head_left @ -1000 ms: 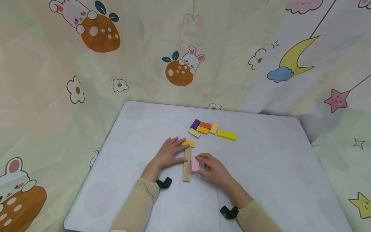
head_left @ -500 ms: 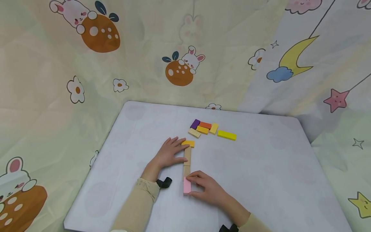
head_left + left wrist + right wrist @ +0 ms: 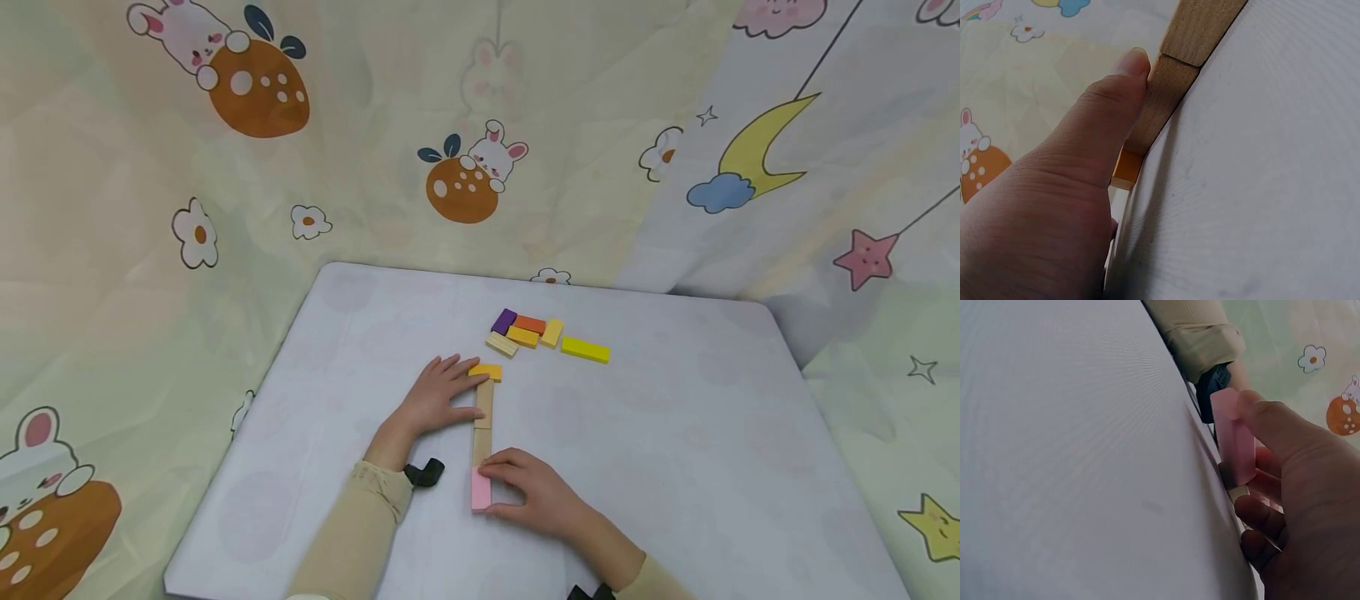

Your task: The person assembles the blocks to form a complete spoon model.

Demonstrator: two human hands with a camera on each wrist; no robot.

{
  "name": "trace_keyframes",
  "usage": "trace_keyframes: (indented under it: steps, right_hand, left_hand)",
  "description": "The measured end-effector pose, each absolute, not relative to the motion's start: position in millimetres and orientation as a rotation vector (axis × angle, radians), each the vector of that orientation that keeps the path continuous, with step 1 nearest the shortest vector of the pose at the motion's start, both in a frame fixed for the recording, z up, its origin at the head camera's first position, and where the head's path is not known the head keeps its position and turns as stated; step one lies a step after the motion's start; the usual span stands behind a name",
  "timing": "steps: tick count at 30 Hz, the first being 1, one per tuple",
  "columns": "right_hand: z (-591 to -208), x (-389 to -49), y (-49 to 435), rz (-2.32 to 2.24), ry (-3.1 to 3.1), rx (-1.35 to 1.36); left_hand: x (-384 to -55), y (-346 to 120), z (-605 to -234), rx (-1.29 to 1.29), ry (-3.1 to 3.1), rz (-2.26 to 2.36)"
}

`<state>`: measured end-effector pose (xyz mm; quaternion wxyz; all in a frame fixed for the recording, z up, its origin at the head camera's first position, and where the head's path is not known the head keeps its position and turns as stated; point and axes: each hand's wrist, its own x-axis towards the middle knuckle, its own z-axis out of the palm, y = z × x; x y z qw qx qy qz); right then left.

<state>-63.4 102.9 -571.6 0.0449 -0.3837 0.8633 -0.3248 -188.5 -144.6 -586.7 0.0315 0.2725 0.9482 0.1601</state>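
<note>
At the near end of a straight row, the right hand pinches a pink block between thumb and fingertips. Its far end meets a plain wooden block, which joins another wooden block end to end. Across the row's far end lies a yellow-orange block. The left hand rests along the row's left side with extended fingers, the fingertips at the yellow-orange block. In the left wrist view its thumb touches a wooden block's side. The right wrist view shows the pink block's long face.
Beyond the row lies a loose group of blocks: purple, red-orange, orange, pale yellow, plain wood and a longer bright yellow one. The white table meets a cartoon-printed cloth behind.
The right hand has carried the pink block from beside the row toward the near side, then slightly farther to the row's near end. The left hand has stayed in place.
</note>
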Motion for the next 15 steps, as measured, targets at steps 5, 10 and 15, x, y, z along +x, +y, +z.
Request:
trace_keyframes:
  steps: [5,10,15]
  right_hand:
    - [-574.2,-64.5,101.6,-0.896,2.681,-1.241]
    - [-578.0,-64.1,100.3,-0.794,2.708,-1.247]
    - [-578.0,-62.9,98.4,-0.746,2.718,-1.247]
  left_hand:
    - [-189.3,-144.5,-587.7,0.829,2.916,0.485]
    - [-189.6,-144.8,-588.6,0.839,2.924,0.476]
    - [-189.6,-144.9,-587.7,0.849,2.926,0.483]
